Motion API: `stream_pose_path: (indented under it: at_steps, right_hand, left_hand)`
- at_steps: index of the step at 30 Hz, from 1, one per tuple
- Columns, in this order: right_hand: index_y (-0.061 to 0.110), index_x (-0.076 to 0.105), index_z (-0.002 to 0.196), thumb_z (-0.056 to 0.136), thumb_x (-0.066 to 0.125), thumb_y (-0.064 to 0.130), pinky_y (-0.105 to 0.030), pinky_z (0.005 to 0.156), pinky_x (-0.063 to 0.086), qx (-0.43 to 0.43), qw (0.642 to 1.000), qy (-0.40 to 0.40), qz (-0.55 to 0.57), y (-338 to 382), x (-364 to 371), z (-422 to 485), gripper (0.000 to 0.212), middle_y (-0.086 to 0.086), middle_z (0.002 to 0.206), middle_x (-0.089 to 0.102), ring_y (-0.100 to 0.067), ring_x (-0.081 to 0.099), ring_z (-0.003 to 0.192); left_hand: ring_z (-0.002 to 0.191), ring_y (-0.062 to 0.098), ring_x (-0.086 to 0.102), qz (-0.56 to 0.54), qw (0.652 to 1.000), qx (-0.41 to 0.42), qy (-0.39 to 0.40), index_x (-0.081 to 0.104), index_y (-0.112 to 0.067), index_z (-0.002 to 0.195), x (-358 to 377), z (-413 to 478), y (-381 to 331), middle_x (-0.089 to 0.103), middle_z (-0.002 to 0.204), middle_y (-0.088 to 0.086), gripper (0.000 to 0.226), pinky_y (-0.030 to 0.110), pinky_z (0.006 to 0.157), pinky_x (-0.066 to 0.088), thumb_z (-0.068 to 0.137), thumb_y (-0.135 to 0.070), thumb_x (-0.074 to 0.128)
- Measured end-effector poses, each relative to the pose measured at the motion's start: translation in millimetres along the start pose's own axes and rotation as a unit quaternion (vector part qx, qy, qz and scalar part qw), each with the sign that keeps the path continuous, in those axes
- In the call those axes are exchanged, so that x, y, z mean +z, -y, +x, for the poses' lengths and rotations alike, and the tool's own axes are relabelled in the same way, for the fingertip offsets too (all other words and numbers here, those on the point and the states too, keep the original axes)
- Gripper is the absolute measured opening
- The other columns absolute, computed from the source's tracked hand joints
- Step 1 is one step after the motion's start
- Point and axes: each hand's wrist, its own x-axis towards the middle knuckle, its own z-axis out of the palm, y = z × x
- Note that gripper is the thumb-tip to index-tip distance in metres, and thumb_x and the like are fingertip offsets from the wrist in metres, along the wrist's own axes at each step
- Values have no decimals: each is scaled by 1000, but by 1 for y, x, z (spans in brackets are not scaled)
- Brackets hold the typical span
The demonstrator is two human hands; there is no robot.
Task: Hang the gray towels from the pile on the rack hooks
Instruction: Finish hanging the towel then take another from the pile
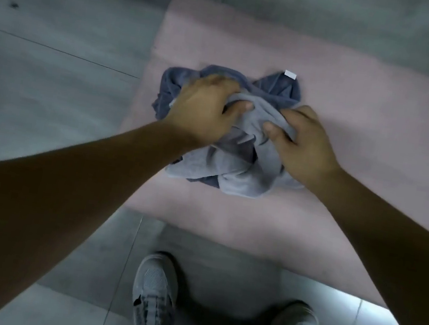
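A crumpled pile of gray towels lies on a pink mat on the floor. A light gray towel sits on top, and a darker blue-gray towel with a white tag lies under it at the back. My left hand grips the upper left of the light gray towel, thumb pressed into a fold. My right hand pinches the same towel's bunched cloth on the right. No rack or hooks are in view.
Gray floor tiles surround the mat. My two feet in gray sneakers stand at the mat's near edge. A small dark spot marks the floor at the far left.
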Motion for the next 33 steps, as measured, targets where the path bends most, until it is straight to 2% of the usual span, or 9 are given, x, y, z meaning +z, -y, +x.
stream_pose_path:
  at_steps: [4, 7, 10, 15, 19, 21, 24, 29, 33]
  right_hand:
    - [21, 65, 97, 100, 58, 23, -6, 85, 39, 17, 998, 20, 53, 76, -82, -45, 8, 5, 100, 58, 3, 54, 91]
    - [27, 62, 98, 101, 57, 22, -1, 76, 37, 61, 992, 23, 107, 148, -150, -78, 7, 14, 95, 60, 14, 56, 85]
    - [17, 65, 97, 102, 55, 27, -5, 72, 40, 100, 987, 11, 127, 215, -214, -105, 14, 3, 94, 64, 6, 56, 77]
    - [19, 64, 83, 101, 56, 22, -12, 67, 44, 134, 976, -17, 169, 315, -306, -143, 20, 6, 78, 63, 2, 53, 67]
    - [16, 66, 86, 101, 57, 17, -6, 58, 41, 147, 968, -17, 203, 379, -372, -167, 18, -1, 78, 61, 7, 53, 59]
    - [20, 68, 101, 98, 62, 18, -2, 66, 41, 151, 963, -41, 220, 405, -399, -182, 7, 0, 99, 64, 8, 59, 80]
    - [42, 63, 109, 88, 75, 32, -11, 89, 44, 97, 975, -85, 182, 437, -432, -208, 26, 10, 125, 58, 2, 53, 115]
    - [35, 63, 119, 77, 83, 39, -33, 94, 54, 64, 982, -22, 176, 478, -467, -243, 47, 10, 128, 54, -4, 53, 121]
    - [32, 64, 109, 77, 85, 29, -27, 78, 59, 68, 978, -72, 186, 492, -489, -250, 39, 4, 125, 56, -8, 62, 107]
  left_hand:
    - [85, 20, 62, -26, 997, -43, 60, 56, -17, 114, -79, -34, -70, 69, 99, 2, 39, 35, 74, 50, 100, -52, 47]
    - [85, 10, 65, -173, 968, -146, 113, 58, -27, 105, -152, -51, -129, 68, 95, -9, 40, 30, 74, 53, 90, -63, 58]
    - [71, 0, 65, -244, 935, -201, 158, 62, -30, 105, -222, -65, -185, 70, 91, -11, 45, 21, 62, 49, 87, -71, 55]
    - [92, 25, 72, -298, 896, -234, 231, 69, -31, 110, -327, -87, -275, 75, 100, 1, 64, 49, 80, 62, 77, -83, 52]
    - [64, 9, 61, -325, 901, -241, 155, 65, -23, 93, -393, -103, -340, 65, 76, -12, 43, 17, 42, 40, 82, -65, 68]
    - [67, 16, 60, -337, 901, -236, 141, 63, -24, 88, -420, -111, -367, 64, 75, -7, 47, 22, 50, 41, 74, -69, 70]
    - [76, 26, 66, -365, 897, -208, 137, 63, -17, 94, -454, -118, -405, 69, 86, 11, 54, 39, 67, 52, 73, -66, 70]
    - [78, 12, 63, -366, 906, -137, 165, 66, -18, 92, -498, -123, -459, 67, 82, -4, 34, 29, 77, 49, 90, -52, 66]
    - [73, 8, 63, -388, 890, -110, 211, 63, -17, 95, -526, -125, -490, 65, 77, -7, 24, 22, 66, 49, 93, -41, 66]
